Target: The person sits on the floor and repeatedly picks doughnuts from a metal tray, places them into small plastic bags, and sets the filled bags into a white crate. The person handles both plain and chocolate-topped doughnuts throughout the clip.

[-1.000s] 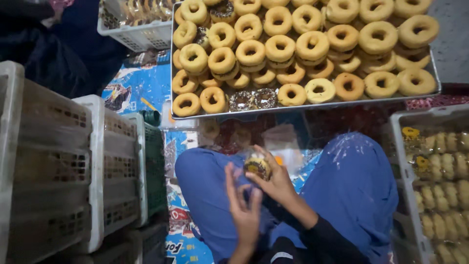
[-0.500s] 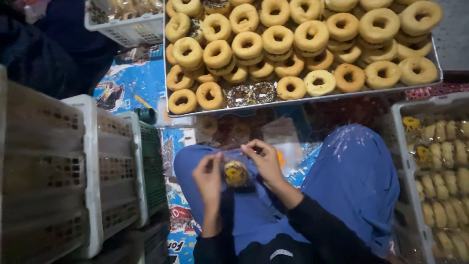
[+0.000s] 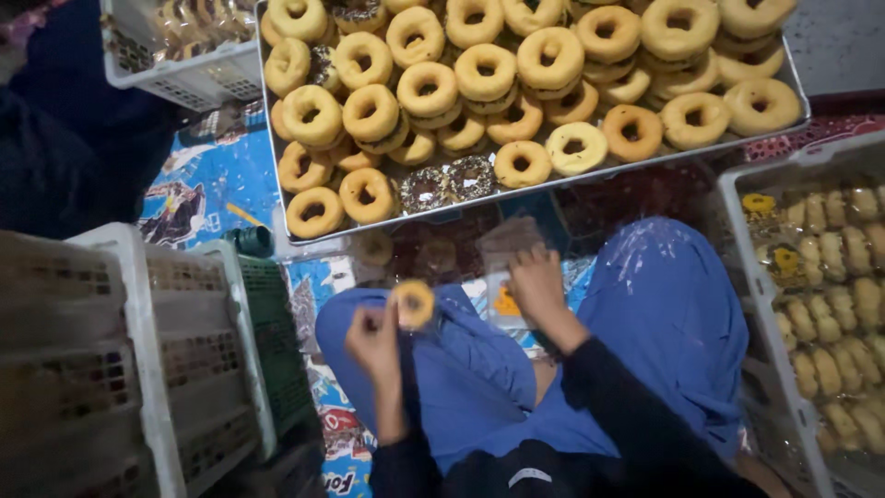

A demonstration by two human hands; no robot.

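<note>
Left hand (image 3: 373,337) is up in the lower middle of the frame, fingers pinched on a single doughnut (image 3: 413,302), which looks wrapped in clear film, though blur makes that hard to confirm. Right hand (image 3: 539,286) sits just right of centre, fingers curled down onto a small stack of clear plastic bags (image 3: 505,277) lying between the blue-clad knees; whether it has one sheet pinched I cannot tell. Above them, across the top of the frame, the big metal tray (image 3: 645,161) carries rows of glazed ring doughnuts, a couple with dark sprinkles near its lower edge. White plastic crates (image 3: 120,369) stand at lower left, and another crate of packed doughnuts (image 3: 830,304) runs down the right edge.

To do this well, I'd say: keep the left grip light at the rim so the glaze doesn't smear, and peel off just one bag with the right fingertips rather than dragging the stack.
</note>
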